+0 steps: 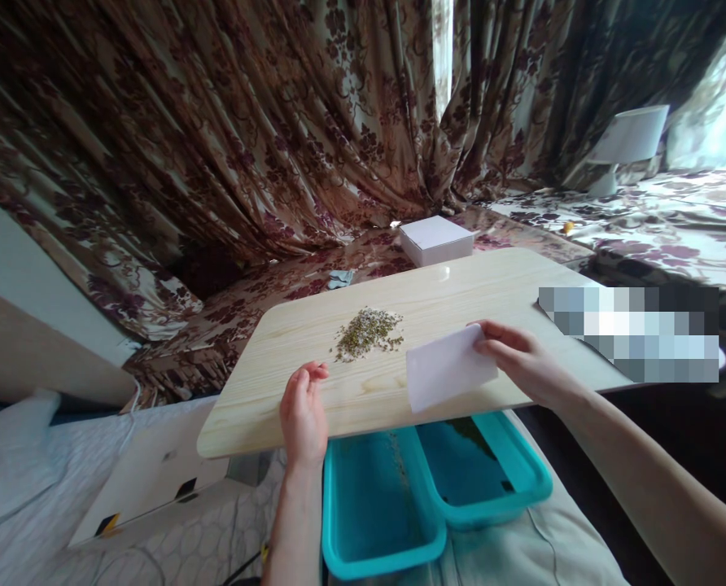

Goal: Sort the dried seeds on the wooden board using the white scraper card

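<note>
My right hand (525, 362) pinches a white paper card (452, 370) by its upper right corner, holding it tilted above the front part of a light wooden tabletop (491, 285). To the left of the card lies a loose pile of small green, brown and whitish bits, like seeds or grains (368, 332). Near the table's front edge, my left hand (305, 415) is raised with loosely bent fingers and nothing visible in it; its fingertips are close to the pile but apart from it. Two teal plastic bins (384, 566) sit side by side below the table edge.
Behind the table stands a white box (436, 236), with a small greyish cloth (340, 279) to its left. A blurred-out object (628, 334) lies at the table's right end. A lamp (631, 138) and patterned curtains (308, 106) are farther back. A white panel (149, 464) lies at left.
</note>
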`<action>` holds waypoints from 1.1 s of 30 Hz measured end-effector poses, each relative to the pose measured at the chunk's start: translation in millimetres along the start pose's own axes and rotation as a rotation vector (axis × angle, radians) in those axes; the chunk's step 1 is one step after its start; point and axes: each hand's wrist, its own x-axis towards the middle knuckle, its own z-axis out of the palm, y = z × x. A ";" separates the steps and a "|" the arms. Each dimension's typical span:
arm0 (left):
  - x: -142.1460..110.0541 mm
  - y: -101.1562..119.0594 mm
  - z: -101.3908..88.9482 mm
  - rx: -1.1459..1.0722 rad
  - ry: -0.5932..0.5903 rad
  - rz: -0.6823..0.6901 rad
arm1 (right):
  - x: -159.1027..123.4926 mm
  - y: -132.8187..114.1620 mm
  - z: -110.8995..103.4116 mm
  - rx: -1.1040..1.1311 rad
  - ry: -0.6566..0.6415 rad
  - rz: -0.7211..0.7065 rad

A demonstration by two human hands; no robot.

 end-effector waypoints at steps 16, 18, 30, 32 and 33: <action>-0.6 0.4 0.1 -0.012 0.006 -0.013 | -1.3 0.5 -9.1 -0.004 -0.025 0.068; -0.4 0.4 0.5 -0.008 0.009 -0.010 | 2.3 -0.7 -10.3 0.026 0.055 -0.005; 0.5 -1.2 0.7 -0.026 0.007 -0.015 | 44.8 12.0 15.3 0.041 0.161 -0.216; 0.5 -1.2 0.6 -0.026 0.006 -0.014 | 50.2 13.7 18.2 0.048 0.151 -0.224; 0.5 -1.1 0.5 -0.025 0.007 -0.013 | 52.4 14.0 19.3 0.049 0.142 -0.223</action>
